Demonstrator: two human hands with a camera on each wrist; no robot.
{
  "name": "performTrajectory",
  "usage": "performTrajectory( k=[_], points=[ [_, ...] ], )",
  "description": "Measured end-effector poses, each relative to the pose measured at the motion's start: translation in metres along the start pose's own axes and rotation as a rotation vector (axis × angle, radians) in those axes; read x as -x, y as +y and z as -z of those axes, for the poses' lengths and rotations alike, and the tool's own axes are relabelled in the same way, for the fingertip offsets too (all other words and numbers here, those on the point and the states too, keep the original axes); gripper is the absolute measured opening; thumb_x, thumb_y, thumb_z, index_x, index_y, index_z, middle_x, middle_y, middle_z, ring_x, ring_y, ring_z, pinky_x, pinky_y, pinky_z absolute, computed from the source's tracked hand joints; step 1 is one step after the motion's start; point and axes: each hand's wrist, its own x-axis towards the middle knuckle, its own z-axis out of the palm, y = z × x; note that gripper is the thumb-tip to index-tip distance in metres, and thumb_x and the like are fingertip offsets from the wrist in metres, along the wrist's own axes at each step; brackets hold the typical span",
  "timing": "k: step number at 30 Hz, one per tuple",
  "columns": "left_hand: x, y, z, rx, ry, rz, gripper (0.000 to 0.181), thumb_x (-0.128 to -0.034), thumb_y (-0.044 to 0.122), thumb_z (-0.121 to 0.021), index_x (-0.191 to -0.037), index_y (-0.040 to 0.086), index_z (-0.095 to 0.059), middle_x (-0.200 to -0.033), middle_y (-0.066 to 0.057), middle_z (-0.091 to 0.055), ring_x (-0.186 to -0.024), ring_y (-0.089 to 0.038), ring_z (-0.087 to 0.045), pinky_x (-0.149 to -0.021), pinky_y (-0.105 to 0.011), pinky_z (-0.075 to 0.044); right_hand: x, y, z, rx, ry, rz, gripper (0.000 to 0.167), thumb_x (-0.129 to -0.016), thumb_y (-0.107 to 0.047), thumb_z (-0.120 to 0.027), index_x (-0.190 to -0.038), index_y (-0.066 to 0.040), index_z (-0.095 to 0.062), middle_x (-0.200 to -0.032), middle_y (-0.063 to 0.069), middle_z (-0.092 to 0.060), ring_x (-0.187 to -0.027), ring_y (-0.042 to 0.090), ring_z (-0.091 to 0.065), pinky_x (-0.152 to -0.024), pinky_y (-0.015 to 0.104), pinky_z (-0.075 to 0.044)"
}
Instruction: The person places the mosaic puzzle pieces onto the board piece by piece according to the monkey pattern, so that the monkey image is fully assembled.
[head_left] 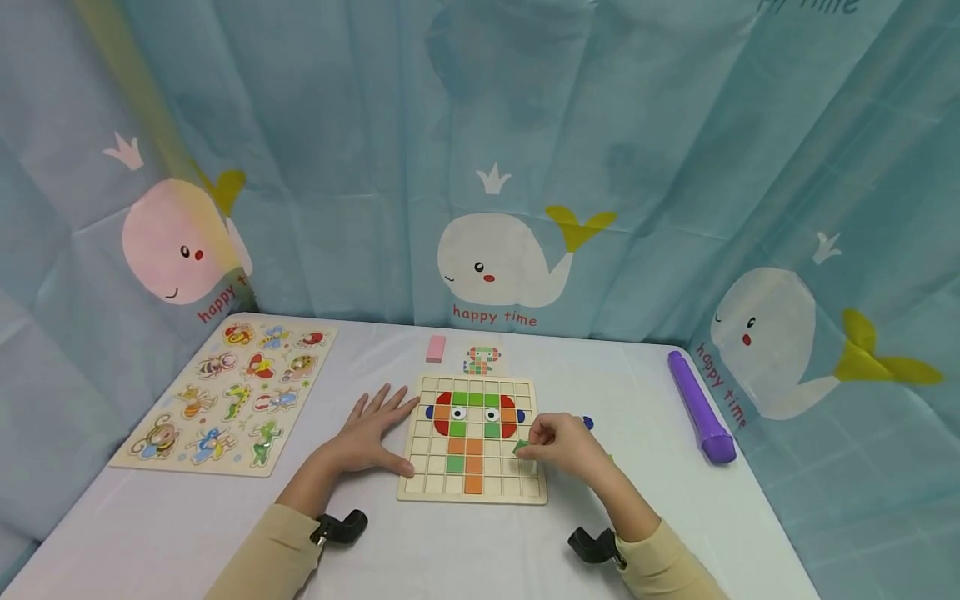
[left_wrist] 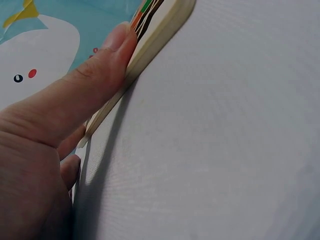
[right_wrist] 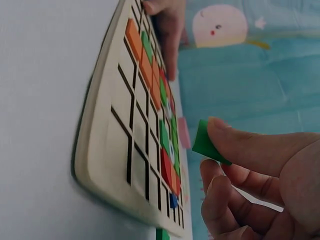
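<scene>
A wooden grid board (head_left: 512,490) lies in the middle of the table. Colored tiles in red, orange, green and blue, plus two eye tiles, form a figure on it. My left hand (head_left: 363,437) has its fingers spread, with fingertips and thumb touching the board's left edge. Over the board's right side, my right hand (head_left: 564,447) pinches a green tile (right_wrist: 202,142) between thumb and finger. In the right wrist view the tile is held apart from the board. The left wrist view shows the left thumb (left_wrist: 95,75) against the board's side.
Behind the board are a pink block (head_left: 436,348) and a small picture card (head_left: 482,360) with a similar figure. An insect puzzle board (head_left: 193,402) lies at left, a purple microphone-shaped object (head_left: 701,408) at right. A blue piece (head_left: 588,423) sits beyond the right hand. Curtains surround the table.
</scene>
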Motion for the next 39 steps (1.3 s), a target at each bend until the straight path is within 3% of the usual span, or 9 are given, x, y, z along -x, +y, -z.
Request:
performTrajectory(
  k=[12,24,31,39],
  points=[
    [0.0,-0.001,-0.002,-0.01,0.009,-0.006,0.126,-0.0549,0.071,-0.086,-0.158,0.021,-0.036,-0.169,-0.011,-0.02,-0.156,-0.041,-0.002,-0.122,-0.064,0.003,-0.001,-0.02,-0.028,0.008,-0.111,0.155,0.014,-0.091,-0.024,-0.077,-0.08,-0.02,-0.07,-0.073,-0.01,-0.062,-0.066,0.007,-0.055,-0.059,0.022,-0.048],
    [0.0,0.0,0.0,-0.01,0.0,-0.002,0.125,-0.0562,0.07,-0.086,-0.159,0.02,-0.035,-0.169,-0.012,-0.019,-0.156,-0.041,-0.001,-0.122,-0.064,0.004,-0.002,-0.044,-0.06,-0.05,-0.173,0.18,0.015,-0.091,-0.023,-0.077,-0.078,-0.022,-0.071,-0.071,-0.013,-0.064,-0.064,0.003,-0.054,-0.059,0.02,-0.047],
    [0.0,-0.001,0.0,-0.014,0.002,0.005,0.125,-0.0566,0.071,-0.086,-0.159,0.021,-0.035,-0.169,-0.011,-0.019,-0.157,-0.04,-0.001,-0.123,-0.063,0.004,-0.006,-0.054,-0.075,0.045,-0.161,0.221,0.014,-0.09,-0.027,-0.078,-0.078,-0.023,-0.07,-0.068,-0.016,-0.06,-0.062,0.001,-0.051,-0.057,0.018,-0.046],
    [-0.001,-0.002,-0.002,-0.021,-0.003,0.011,0.126,-0.056,0.074,-0.084,-0.159,0.022,-0.034,-0.169,-0.01,-0.018,-0.157,-0.039,0.0,-0.123,-0.063,0.005,-0.008,-0.05,-0.076,0.142,-0.118,0.205,0.016,-0.089,-0.028,-0.079,-0.076,-0.026,-0.069,-0.067,-0.017,-0.058,-0.062,0.003,-0.049,-0.056,0.02,-0.042]
  ],
)
